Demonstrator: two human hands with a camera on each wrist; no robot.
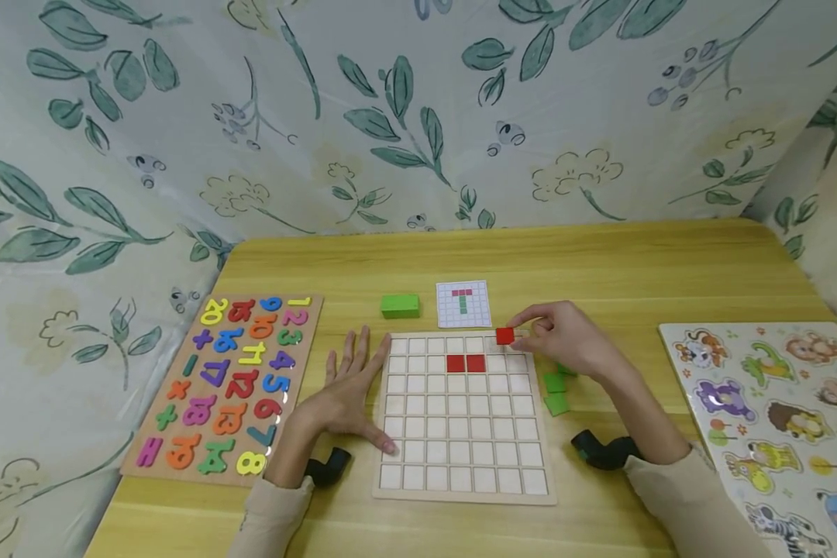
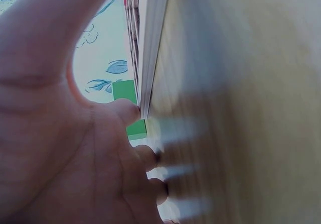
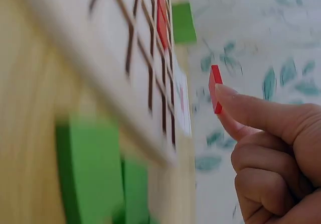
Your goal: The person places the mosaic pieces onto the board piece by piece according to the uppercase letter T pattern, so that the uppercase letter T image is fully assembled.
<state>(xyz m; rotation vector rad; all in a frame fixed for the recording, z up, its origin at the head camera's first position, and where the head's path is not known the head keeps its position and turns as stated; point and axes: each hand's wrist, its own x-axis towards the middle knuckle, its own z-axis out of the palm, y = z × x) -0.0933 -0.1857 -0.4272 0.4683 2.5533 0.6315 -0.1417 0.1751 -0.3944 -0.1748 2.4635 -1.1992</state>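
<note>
Between thumb and forefinger my right hand (image 1: 565, 337) pinches a red square tile (image 3: 215, 89), held above the top right corner of a wooden grid board (image 1: 438, 449). Two red tiles (image 1: 465, 363) lie side by side in the board's second row. My left hand (image 1: 349, 395) rests with spread fingers along the board's left edge, its thumb over the lower left cells. Behind the board lies a pattern card (image 1: 463, 304) printed with a pink and green T on a grid. Loose green tiles (image 1: 556, 393) lie right of the board, partly under my right hand.
A green block (image 1: 400, 306) stands behind the board, left of the card. To the left lies a number puzzle board (image 1: 230, 387); at the right, an animal puzzle board (image 1: 774, 411). Patterned fabric (image 1: 418, 116) hangs behind the wooden table (image 1: 565, 263).
</note>
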